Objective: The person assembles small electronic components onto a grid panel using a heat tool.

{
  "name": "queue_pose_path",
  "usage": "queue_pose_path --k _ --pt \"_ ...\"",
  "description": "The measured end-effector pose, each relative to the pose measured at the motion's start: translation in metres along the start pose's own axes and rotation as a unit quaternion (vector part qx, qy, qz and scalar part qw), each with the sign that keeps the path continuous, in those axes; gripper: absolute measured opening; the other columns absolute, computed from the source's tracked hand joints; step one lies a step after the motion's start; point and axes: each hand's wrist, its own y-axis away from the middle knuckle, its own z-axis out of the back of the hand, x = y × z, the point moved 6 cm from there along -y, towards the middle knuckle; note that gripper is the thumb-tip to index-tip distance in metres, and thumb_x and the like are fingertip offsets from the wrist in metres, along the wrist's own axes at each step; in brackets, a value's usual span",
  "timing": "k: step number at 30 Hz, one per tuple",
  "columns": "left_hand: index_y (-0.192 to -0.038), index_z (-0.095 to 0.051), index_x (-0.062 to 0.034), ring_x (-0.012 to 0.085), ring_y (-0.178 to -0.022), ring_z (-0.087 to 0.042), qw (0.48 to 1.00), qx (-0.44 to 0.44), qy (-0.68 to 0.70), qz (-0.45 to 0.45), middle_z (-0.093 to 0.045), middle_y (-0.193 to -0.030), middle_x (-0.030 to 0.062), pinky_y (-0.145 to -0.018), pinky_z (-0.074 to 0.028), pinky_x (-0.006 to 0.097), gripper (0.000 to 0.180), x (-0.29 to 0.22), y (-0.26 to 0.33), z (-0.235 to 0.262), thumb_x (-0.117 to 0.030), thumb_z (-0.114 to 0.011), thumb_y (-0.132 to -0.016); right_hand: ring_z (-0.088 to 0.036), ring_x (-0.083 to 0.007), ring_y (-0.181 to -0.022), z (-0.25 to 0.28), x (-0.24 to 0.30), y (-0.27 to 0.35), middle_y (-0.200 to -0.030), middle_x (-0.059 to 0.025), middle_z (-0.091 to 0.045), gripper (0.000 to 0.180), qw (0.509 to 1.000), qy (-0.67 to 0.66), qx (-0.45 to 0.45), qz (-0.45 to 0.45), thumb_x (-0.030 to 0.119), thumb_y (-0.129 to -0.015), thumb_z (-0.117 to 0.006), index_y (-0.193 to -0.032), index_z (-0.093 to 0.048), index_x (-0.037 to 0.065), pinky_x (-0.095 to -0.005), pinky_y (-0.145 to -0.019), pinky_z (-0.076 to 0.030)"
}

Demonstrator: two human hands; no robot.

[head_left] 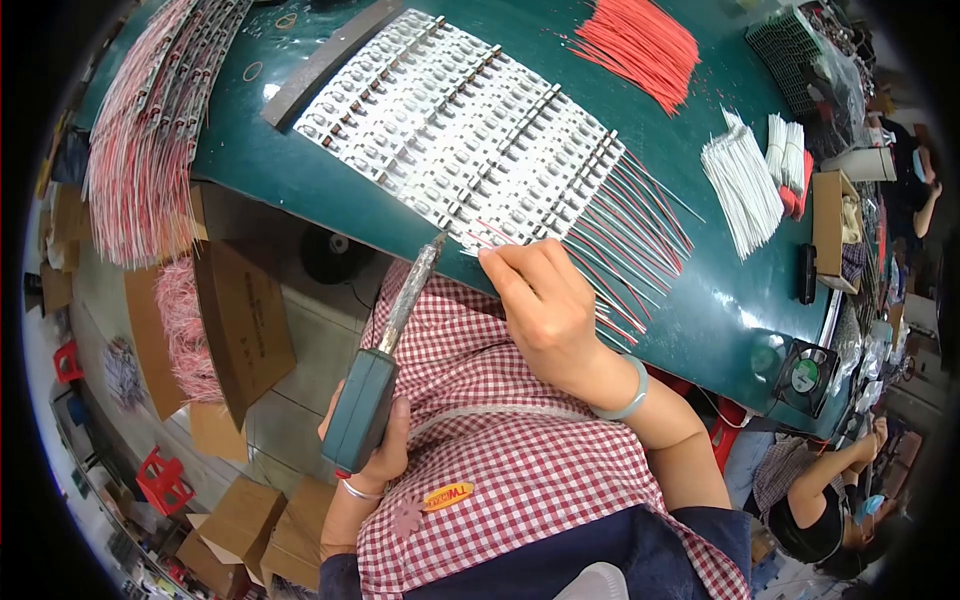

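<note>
My left hand [388, 445] is wrapped round the dark green handle of a soldering gun [368, 395]. The gun's long metal barrel slants up, its tip at the near corner of a panel of white circuit boards [455, 130]. Close to that tip, my right hand [545, 305] pinches a thin wire at the panel's near edge; the fingers hide most of it. Red and white wires [635, 245] fan out from the panel's right side, some of them passing behind my right hand.
A dark metal bar [325, 65] lies along the panel's left edge. Red wires [640, 50] and white wires [740, 180] are heaped on the green table [270, 165]. Wired boards [160, 120] hang over the left edge above a cardboard box [245, 330]. A small fan [805, 375] stands right; people work beyond.
</note>
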Motion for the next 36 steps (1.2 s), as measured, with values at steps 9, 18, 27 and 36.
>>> queue_pose_path --k 9,18,27,36 --pt "-0.104 -0.072 0.0041 0.0327 -0.083 -0.074 1.0 0.026 0.003 0.007 -0.072 -0.096 0.0191 -0.07 -0.06 0.035 0.025 0.0 -0.005 -0.006 -0.006 -0.077 -0.082 -0.06 -0.0242 -0.082 -0.009 -0.001 0.0 -0.096 -0.0095 -0.064 0.034 0.998 0.059 0.032 0.017 0.004 -0.075 -0.066 -0.108 -0.068 -0.005 -0.0333 -0.065 -0.051" --pt "-0.1 -0.073 0.0044 0.0315 -0.08 -0.073 0.999 0.043 -0.013 -0.023 -0.072 -0.096 0.0177 -0.068 -0.059 0.035 0.022 -0.012 -0.018 -0.006 -0.002 -0.075 -0.079 -0.06 -0.0236 -0.082 -0.011 -0.001 -0.001 -0.096 -0.0092 -0.063 0.032 0.996 0.073 0.048 0.013 0.005 -0.076 -0.066 -0.107 -0.069 -0.005 -0.0331 -0.065 -0.05" --pt "-0.096 -0.073 0.0036 0.0303 -0.076 -0.071 0.998 0.058 -0.013 -0.025 -0.07 -0.093 0.0163 -0.063 -0.057 0.034 0.019 -0.016 -0.025 -0.007 -0.003 -0.076 -0.079 -0.06 -0.024 -0.082 -0.012 0.0 -0.001 -0.095 -0.01 -0.062 0.032 0.996 0.075 0.055 0.01 0.004 -0.077 -0.066 -0.107 -0.069 -0.006 -0.0333 -0.066 -0.051" --pt "-0.099 -0.074 0.0058 0.0343 -0.083 -0.075 0.999 0.034 -0.013 -0.019 -0.073 -0.095 0.0199 -0.07 -0.061 0.037 0.022 -0.008 -0.01 -0.005 -0.005 -0.076 -0.08 -0.062 -0.0244 -0.076 -0.008 0.001 -0.005 -0.09 -0.0095 -0.067 0.035 0.998 0.058 0.035 -0.018 -0.007 -0.07 -0.069 -0.105 -0.072 -0.003 -0.0348 -0.062 -0.052"
